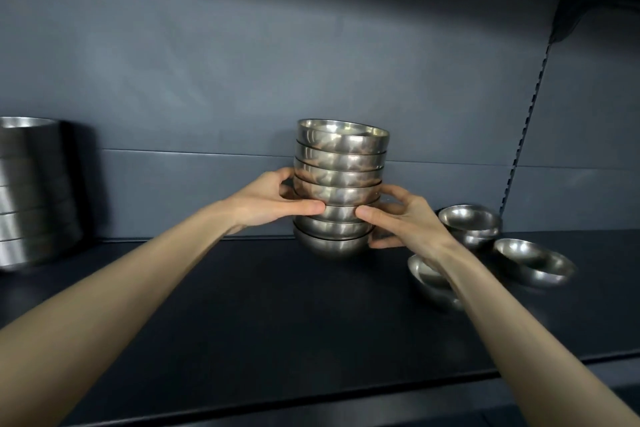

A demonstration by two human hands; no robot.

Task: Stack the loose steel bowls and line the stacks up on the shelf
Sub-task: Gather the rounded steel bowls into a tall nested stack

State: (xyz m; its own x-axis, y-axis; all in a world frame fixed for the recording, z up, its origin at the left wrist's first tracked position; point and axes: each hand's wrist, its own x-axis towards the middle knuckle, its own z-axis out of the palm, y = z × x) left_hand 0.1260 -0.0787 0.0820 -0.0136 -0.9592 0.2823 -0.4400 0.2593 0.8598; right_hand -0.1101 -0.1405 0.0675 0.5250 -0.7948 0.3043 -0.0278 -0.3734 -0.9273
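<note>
Here, the left hand (273,204) and right hand (405,218) clasp the stack (341,163) from both sides. The thumbs almost meet across its lower bowls and the fingers curl round behind, likely because so tall a pile, leaning slightly at the top, needs bracing on two sides. The stack is mid-shelf, near the back wall; whether its base touches the shelf (242,305) cannot be told. Loose bowls (535,262) lie to the right, not yet gathered. Another stack (31,191) stands far left, probably the line to match.
</note>
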